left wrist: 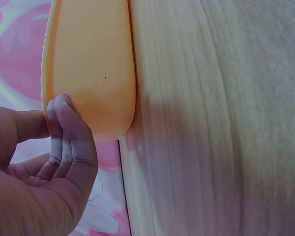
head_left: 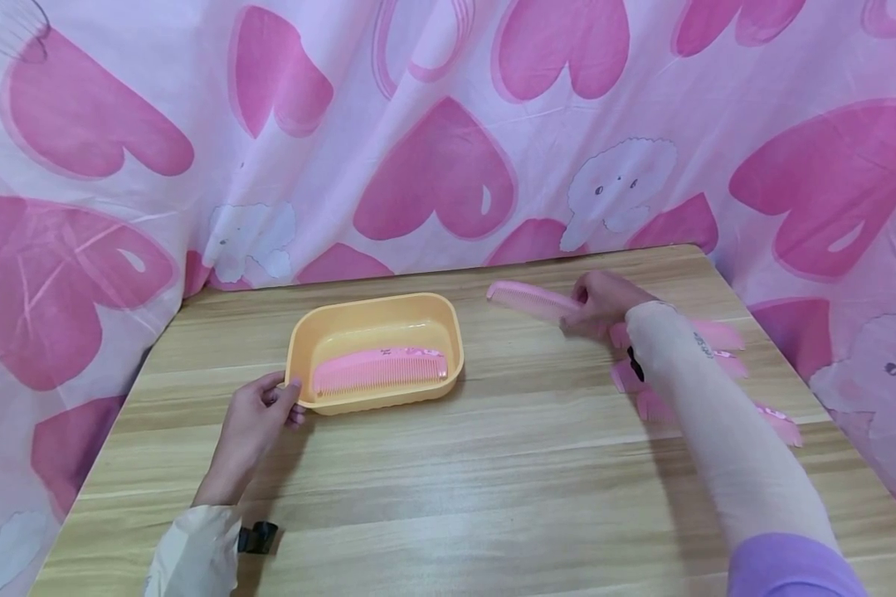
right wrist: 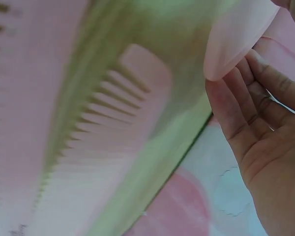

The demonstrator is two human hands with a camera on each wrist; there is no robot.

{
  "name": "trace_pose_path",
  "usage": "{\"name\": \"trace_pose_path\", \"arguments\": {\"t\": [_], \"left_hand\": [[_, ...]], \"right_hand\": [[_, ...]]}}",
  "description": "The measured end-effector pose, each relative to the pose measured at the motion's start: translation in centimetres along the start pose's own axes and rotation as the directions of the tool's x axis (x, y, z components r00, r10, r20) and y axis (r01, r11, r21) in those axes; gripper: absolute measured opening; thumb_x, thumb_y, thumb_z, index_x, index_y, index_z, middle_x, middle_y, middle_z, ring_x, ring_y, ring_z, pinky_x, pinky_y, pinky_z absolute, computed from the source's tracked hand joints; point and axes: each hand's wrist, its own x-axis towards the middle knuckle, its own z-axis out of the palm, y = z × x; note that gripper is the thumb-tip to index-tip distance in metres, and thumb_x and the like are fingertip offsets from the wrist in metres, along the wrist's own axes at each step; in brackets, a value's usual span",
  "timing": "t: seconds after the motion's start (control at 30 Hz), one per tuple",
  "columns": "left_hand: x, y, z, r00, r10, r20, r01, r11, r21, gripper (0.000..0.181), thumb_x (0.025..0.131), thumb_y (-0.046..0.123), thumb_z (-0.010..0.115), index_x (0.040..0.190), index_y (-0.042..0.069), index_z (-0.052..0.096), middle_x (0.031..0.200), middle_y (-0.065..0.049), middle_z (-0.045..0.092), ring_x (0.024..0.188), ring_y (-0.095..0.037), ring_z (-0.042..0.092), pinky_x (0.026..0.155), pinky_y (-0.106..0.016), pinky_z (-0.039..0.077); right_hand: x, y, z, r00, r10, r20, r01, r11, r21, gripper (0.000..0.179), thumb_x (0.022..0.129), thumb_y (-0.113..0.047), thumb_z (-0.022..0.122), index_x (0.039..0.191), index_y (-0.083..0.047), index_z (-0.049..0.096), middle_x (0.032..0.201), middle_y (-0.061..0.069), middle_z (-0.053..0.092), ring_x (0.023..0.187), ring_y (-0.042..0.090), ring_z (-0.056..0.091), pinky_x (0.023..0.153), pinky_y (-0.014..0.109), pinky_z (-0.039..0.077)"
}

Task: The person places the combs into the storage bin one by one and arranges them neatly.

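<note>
My left hand pinches the near left corner of a yellow plastic basin, thumb and fingers on either side of its wall, as the left wrist view shows on the basin's side. Inside the basin lies one pink comb, its teeth toward me. Over the far right part of the table, my right hand holds another pink comb by one end, the rest of it pointing left. In the right wrist view the fingers grip this comb's rounded end.
Beneath the right forearm several pink combs lie on the wooden table, among them a far one and a near one, partly hidden by the sleeve. A pink heart-patterned curtain hangs behind the table and along its sides.
</note>
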Motion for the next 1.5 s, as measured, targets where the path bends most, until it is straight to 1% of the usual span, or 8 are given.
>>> {"name": "trace_pose_path", "arguments": {"t": [0.33,0.57,0.77,0.87,0.97,1.17,1.3,1.5], "left_hand": [[0.0,0.0,0.0,1.0,0.006,0.005,-0.006,1.0,-0.006,0.049,0.107,0.019,0.051,0.145,-0.012,0.043,0.088,-0.012,0.069,0.072,-0.01,0.065,0.066,-0.024,0.06],[0.0,0.0,0.0,1.0,-0.002,0.005,0.002,1.0,-0.006,0.049,0.108,0.019,0.05,0.145,-0.012,0.044,0.089,-0.011,0.068,0.072,-0.01,0.065,0.066,-0.024,0.061],[0.0,0.0,0.0,1.0,0.005,0.004,-0.005,1.0,-0.005,0.048,0.108,0.019,0.051,0.144,-0.012,0.044,0.088,-0.012,0.068,0.071,-0.01,0.065,0.065,-0.024,0.06],[0.0,0.0,0.0,1.0,0.014,0.003,-0.014,1.0,-0.004,0.048,0.107,0.019,0.051,0.143,-0.012,0.045,0.088,-0.013,0.069,0.071,-0.01,0.065,0.064,-0.024,0.06],[0.0,0.0,0.0,1.0,0.021,0.002,-0.021,1.0,-0.006,0.047,0.107,0.018,0.051,0.143,-0.013,0.045,0.088,-0.016,0.069,0.07,-0.01,0.064,0.064,-0.024,0.06],[0.1,-0.1,0.0,1.0,0.028,0.003,-0.028,1.0,-0.01,0.048,0.107,0.018,0.051,0.143,-0.013,0.045,0.089,-0.018,0.07,0.07,-0.01,0.064,0.065,-0.025,0.06],[0.1,-0.2,0.0,1.0,0.026,0.004,-0.026,1.0,-0.011,0.048,0.107,0.019,0.052,0.143,-0.013,0.045,0.09,-0.018,0.07,0.07,-0.01,0.065,0.065,-0.025,0.06],[0.1,-0.2,0.1,1.0,0.012,0.002,-0.012,1.0,-0.007,0.048,0.107,0.02,0.052,0.144,-0.012,0.045,0.088,-0.014,0.07,0.071,-0.01,0.064,0.065,-0.026,0.061]], "right_hand": [[0.5,-3.3,-1.5,0.983,-0.164,-0.083,0.156,0.983,-0.093,0.035,0.077,-0.033,0.084,0.087,-0.002,0.071,0.073,0.004,0.062,0.063,0.015,0.05,0.054,0.027,0.042],[0.5,-7.7,-2.2,0.961,-0.255,-0.105,0.241,0.962,-0.129,0.027,0.076,-0.031,0.081,0.079,-0.007,0.069,0.063,-0.002,0.05,0.057,0.012,0.043,0.051,0.026,0.034],[0.6,-12.0,-2.0,0.928,-0.361,-0.088,0.344,0.924,-0.167,0.03,0.073,-0.034,0.086,0.08,-0.009,0.071,0.063,-0.002,0.054,0.057,0.014,0.046,0.051,0.028,0.039],[0.8,-14.2,-1.5,0.907,-0.415,-0.071,0.393,0.895,-0.211,0.036,0.072,-0.037,0.087,0.084,-0.007,0.071,0.069,0.0,0.06,0.064,0.017,0.052,0.057,0.031,0.046],[1.0,-16.3,-0.8,0.885,-0.463,-0.052,0.439,0.866,-0.241,0.038,0.071,-0.038,0.088,0.083,-0.008,0.069,0.072,0.0,0.061,0.068,0.018,0.053,0.06,0.032,0.048],[1.7,-19.9,1.8,0.845,-0.535,0.023,0.522,0.814,-0.253,0.044,0.071,-0.04,0.085,0.067,-0.013,0.051,0.067,-0.004,0.037,0.065,0.013,0.035,0.054,0.027,0.027],[2.2,-21.6,3.7,0.856,-0.511,0.081,0.514,0.82,-0.252,0.047,0.072,-0.042,0.084,0.067,-0.015,0.046,0.068,-0.004,0.033,0.062,0.01,0.031,0.053,0.026,0.025],[2.7,-23.0,5.9,0.862,-0.495,0.114,0.505,0.81,-0.299,0.043,0.072,-0.044,0.085,0.074,-0.015,0.054,0.073,-0.005,0.042,0.067,0.011,0.037,0.054,0.025,0.031]]}}
